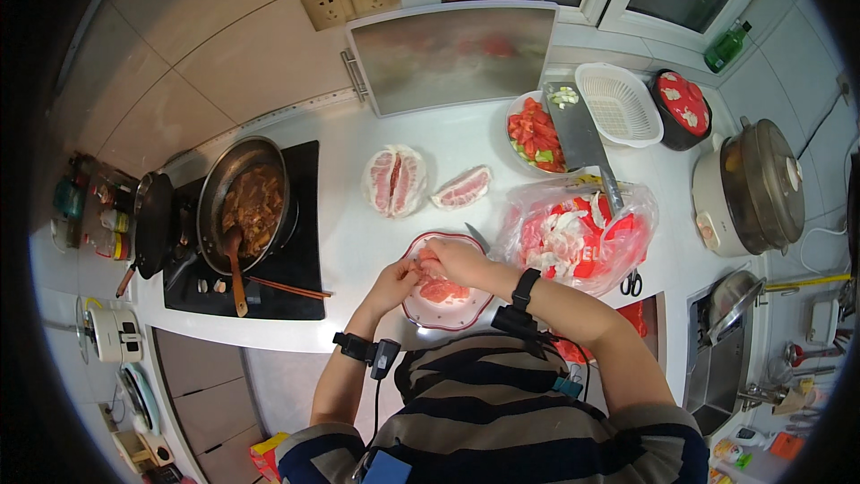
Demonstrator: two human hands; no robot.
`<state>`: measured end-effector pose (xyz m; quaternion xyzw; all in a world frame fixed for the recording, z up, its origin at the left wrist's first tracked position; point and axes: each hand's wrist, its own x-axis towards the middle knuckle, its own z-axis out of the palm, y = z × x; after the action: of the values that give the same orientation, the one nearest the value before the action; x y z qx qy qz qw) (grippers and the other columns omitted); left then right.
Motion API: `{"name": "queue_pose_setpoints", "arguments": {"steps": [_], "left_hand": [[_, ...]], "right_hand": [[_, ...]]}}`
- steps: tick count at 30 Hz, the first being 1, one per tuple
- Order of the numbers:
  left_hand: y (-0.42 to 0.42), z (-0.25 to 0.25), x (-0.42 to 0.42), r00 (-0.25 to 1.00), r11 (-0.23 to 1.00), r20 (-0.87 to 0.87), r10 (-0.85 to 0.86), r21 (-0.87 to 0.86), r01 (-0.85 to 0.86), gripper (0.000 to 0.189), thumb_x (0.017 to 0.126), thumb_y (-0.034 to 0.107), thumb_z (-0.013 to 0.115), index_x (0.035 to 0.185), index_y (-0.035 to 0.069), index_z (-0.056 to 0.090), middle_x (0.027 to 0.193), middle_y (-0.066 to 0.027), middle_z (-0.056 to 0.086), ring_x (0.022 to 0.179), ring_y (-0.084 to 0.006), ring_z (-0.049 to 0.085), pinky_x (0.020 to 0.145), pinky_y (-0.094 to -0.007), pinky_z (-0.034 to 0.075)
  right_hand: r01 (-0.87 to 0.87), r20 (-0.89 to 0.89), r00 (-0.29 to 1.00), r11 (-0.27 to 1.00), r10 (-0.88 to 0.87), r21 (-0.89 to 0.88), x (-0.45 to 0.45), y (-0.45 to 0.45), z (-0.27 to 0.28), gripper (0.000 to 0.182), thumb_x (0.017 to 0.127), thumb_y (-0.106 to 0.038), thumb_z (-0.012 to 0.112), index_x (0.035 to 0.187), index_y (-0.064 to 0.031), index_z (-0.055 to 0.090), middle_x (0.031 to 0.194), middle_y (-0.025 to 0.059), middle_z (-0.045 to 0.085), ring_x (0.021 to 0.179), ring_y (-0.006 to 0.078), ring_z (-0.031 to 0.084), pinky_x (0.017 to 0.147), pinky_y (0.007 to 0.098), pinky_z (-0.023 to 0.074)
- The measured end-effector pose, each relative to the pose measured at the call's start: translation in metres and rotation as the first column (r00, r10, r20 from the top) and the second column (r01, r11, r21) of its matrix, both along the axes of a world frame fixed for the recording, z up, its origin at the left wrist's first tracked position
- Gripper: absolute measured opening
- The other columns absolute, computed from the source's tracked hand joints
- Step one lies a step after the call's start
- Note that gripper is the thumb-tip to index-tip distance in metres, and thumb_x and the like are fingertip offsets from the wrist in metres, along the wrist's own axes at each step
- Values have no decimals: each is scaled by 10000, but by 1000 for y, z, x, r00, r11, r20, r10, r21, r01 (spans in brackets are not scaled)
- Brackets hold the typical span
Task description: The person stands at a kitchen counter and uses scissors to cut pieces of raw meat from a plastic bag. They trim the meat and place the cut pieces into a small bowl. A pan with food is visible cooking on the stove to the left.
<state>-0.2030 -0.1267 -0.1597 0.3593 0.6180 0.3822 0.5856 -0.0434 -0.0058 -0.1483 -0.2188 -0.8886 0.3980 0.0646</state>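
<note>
My left hand [395, 282] and my right hand [462, 261] meet over a white scalloped plate [416, 318] with a red rim. Between their fingertips is a piece of pink pomelo flesh [428, 263], partly hidden by the fingers. More peeled pomelo flesh [443, 292] lies on the plate below them. Beyond the plate sits a peeled, opened pomelo [394, 181], with a loose pomelo segment [463, 187] to its right. A knife blade [478, 235] pokes out past my right hand, its handle hidden.
At left, a pan of cooked food [252, 208] with a wooden spatula [234, 275] stands on a black cooktop [310, 215]. To the right lies a plastic bag [631, 215] with peel; a cleaver [579, 128] rests over a bowl of cut tomatoes [534, 131]. Scissors [631, 284] lie near the counter edge.
</note>
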Motion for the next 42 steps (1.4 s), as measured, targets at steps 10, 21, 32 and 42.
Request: {"name": "queue_pose_setpoints", "arguments": {"steps": [10, 21, 32, 42], "left_hand": [[3, 29, 4, 850, 920, -522, 72, 363, 146, 124, 786, 92, 643, 769, -3, 566, 709, -87, 509, 620, -213, 517, 593, -295, 440], [15, 25, 15, 887, 982, -457, 63, 188, 28, 140, 769, 54, 636, 694, 5, 528, 655, -84, 569, 578, -151, 551, 545, -277, 446], [17, 13, 26, 928, 971, -370, 48, 233, 43, 142, 773, 59, 632, 695, 9, 524, 637, -68, 563, 566, -142, 524, 544, -282, 438], [12, 40, 25, 882, 943, -451, -133, 216, 253, 110, 737, 10, 606, 681, 24, 512, 659, -49, 549, 586, -133, 495, 551, -264, 418]], "right_hand": [[68, -13, 998, 996, -69, -59, 20, 4, 0, 240, 873, -222, 563, 972, -5, 535, 958, 192, 608, 894, 348, 589, 755, 407, 468], [129, -38, 989, 952, -145, -277, 26, 8, 15, 324, 878, -248, 563, 1072, 9, 525, 943, 207, 605, 878, 345, 593, 758, 385, 467], [175, 92, 982, 976, -164, -128, 26, 5, 26, 482, 794, -369, 637, 1046, 13, 483, 914, 228, 601, 857, 374, 592, 712, 419, 465], [197, 173, 968, 979, -184, -61, 20, 0, 22, 467, 779, -355, 643, 1044, -13, 466, 932, 201, 606, 876, 353, 594, 708, 435, 471]]}}
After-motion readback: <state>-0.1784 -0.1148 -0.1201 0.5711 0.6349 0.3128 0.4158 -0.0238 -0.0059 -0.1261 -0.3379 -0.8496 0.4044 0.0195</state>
